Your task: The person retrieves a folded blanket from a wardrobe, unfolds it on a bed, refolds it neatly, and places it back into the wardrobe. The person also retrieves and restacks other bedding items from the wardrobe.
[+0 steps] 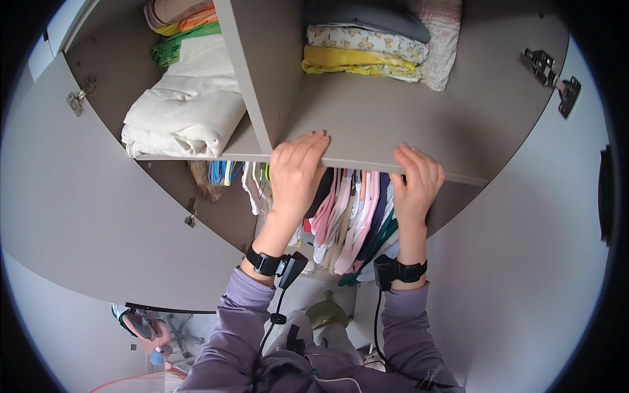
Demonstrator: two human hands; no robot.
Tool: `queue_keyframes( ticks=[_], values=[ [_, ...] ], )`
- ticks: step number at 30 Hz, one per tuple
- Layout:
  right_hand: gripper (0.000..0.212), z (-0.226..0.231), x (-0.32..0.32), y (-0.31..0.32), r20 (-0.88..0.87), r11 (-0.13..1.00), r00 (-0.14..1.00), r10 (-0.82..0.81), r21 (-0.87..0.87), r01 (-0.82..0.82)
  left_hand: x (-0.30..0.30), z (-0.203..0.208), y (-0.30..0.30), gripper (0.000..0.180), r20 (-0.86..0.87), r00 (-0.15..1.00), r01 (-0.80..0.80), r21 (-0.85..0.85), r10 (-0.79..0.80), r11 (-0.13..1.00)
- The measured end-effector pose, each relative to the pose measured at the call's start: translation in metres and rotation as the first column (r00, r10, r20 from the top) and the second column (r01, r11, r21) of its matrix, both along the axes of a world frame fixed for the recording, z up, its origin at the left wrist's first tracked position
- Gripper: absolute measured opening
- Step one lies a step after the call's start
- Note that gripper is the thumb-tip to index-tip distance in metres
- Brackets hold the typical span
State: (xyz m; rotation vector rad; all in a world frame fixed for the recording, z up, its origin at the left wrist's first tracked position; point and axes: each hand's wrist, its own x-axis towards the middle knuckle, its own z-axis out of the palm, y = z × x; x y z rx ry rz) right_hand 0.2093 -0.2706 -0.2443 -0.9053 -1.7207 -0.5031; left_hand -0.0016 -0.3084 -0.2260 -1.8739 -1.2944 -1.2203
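Note:
Both my hands are at the front edge of a grey-brown wardrobe shelf (373, 121). Close to the upright divider (244, 72), my left hand (295, 173) curls its fingers over the edge. Farther right, my right hand (418, 187) grips the same board, fingers on top and thumb lower down. Neither hand carries a loose thing. At the back of this shelf lies a folded stack: dark grey cloth (367, 19), flower-patterned white cloth (367, 40) and yellow cloth (357, 60). A pale pink patterned cloth (444, 49) stands against its right side.
Left of the divider sits a thick folded white quilt (183, 108), with green cloth (187, 42) behind it. Clothes (350, 216) hang below the shelf. Open doors flank the cupboard, the left door (98, 196) and right door (524, 249). An office chair (180, 334) stands lower left.

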Motion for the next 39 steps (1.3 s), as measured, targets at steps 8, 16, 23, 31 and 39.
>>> queue_keyframes(
  ticks=[8,16,23,31,39],
  values=[
    [0.028,-0.025,0.007,0.023,-0.028,0.974,1.0,-0.01,0.224,0.016,-0.007,-0.025,0.016,0.042,-0.052,0.998,0.04,0.235,-0.028,0.971],
    [0.012,-0.091,-0.022,-0.018,-0.215,0.846,0.957,0.195,0.531,-0.053,-0.035,-0.11,-0.011,0.013,-0.184,0.974,0.215,0.533,-0.136,0.818],
    [0.014,-0.404,-0.082,-0.136,-0.291,0.953,0.913,0.287,-0.013,-0.304,-0.162,-0.517,-0.18,0.016,0.151,0.988,-0.009,-0.139,0.03,0.99],
    [0.015,-0.475,-0.111,-0.23,-0.392,0.716,0.907,0.153,-0.588,-0.375,-0.243,-0.625,-0.366,0.016,0.613,0.745,0.155,-0.544,0.264,0.824],
    [0.018,-0.524,-0.173,-0.24,-0.595,0.267,0.771,0.228,-0.723,-0.637,-0.263,-0.654,-0.425,0.019,0.662,0.641,0.224,-0.646,0.389,0.73]
  ],
)
